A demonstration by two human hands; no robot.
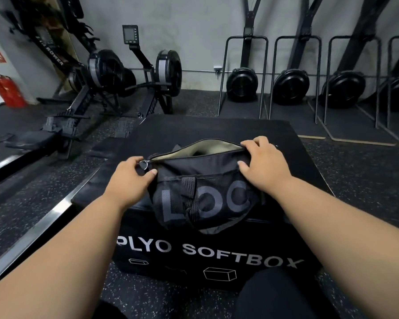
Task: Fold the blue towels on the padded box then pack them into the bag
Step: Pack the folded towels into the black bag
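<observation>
Gym padded box [274,143] under unzipped black bag [200,192], tan lining visible, left hand [130,178] and right hand [262,162] each with a grip on its rim

The inside of the bag [200,180] is dark (no towels show), and the red thing [8,92] is blurry.

both hands [129,178] [262,162] gripping open bag [200,194], padded box [217,127]

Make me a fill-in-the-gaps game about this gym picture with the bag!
1. The black fabric bag sits on a black padded ____.
2. The bag's zip is ____, showing a tan lining.
3. The left hand pinches the metal zip ____ at the bag's end.
4. The right hand grips the bag's top ____.

Missing words: box; open; pull; edge
</observation>
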